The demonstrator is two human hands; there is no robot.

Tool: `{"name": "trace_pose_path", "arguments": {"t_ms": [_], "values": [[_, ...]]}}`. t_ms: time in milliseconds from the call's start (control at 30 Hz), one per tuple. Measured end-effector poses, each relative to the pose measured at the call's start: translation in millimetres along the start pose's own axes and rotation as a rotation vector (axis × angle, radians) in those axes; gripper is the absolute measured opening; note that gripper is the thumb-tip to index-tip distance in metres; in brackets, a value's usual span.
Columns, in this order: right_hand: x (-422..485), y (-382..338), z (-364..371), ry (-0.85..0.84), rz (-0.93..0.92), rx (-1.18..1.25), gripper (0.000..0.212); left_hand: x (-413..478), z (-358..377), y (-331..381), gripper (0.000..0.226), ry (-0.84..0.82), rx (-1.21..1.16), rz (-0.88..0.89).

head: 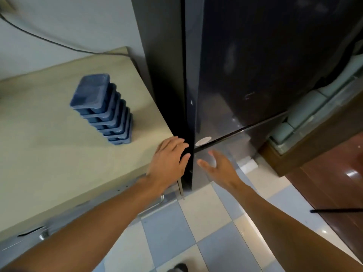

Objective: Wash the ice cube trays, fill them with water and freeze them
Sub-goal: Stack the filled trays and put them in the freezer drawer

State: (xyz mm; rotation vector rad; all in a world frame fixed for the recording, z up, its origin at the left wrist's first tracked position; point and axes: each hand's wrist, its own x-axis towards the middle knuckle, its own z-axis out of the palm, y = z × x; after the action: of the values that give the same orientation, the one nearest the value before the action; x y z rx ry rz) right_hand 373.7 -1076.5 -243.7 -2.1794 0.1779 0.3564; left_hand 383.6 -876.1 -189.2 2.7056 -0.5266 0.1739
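Observation:
A stack of several blue ice cube trays (102,108) stands on the beige counter (49,154), close to its right edge. Right of the counter rises a tall black fridge (245,65) with its doors closed. My left hand (169,161) reaches to the fridge's left front edge, fingers straight and touching the dark door edge near the seam between upper and lower doors. My right hand (218,167) hovers open just in front of the lower door, palm turned left, holding nothing.
A black cable (49,40) runs along the pale wall down behind the counter. A metal drawer handle (155,205) sits below the counter's edge. The floor has blue and white tiles (196,232). A brown wooden door and frame (324,154) stand at the right.

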Motion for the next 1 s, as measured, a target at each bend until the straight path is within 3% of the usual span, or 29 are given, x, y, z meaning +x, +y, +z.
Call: {"name": "trace_pose_path", "arguments": {"t_ms": [100,200,367,467,600,833,1000], "values": [[32,36,16,0.07,-0.128,-0.257,0.083,17,34,-10,0.044,-0.072,0.289,0.057],[63,68,32,0.161,-0.273,-0.488,0.088,15,60,-22,0.04,0.027,0.576,0.093],[102,93,55,0.355,-0.452,-0.637,0.085,17,80,-27,0.039,0.353,0.605,0.166],[114,97,65,0.491,-0.52,-0.657,0.083,17,84,-26,0.039,0.447,0.645,0.215],[118,97,73,0.529,-0.49,-0.673,0.079,14,90,-27,0.038,0.548,0.707,0.236],[74,108,60,0.641,-0.461,-0.607,0.078,11,92,-21,0.039,0.595,0.646,0.233],[33,92,28,0.928,-0.646,-0.59,0.057,7,91,-15,0.037,0.627,0.659,0.199]]}}
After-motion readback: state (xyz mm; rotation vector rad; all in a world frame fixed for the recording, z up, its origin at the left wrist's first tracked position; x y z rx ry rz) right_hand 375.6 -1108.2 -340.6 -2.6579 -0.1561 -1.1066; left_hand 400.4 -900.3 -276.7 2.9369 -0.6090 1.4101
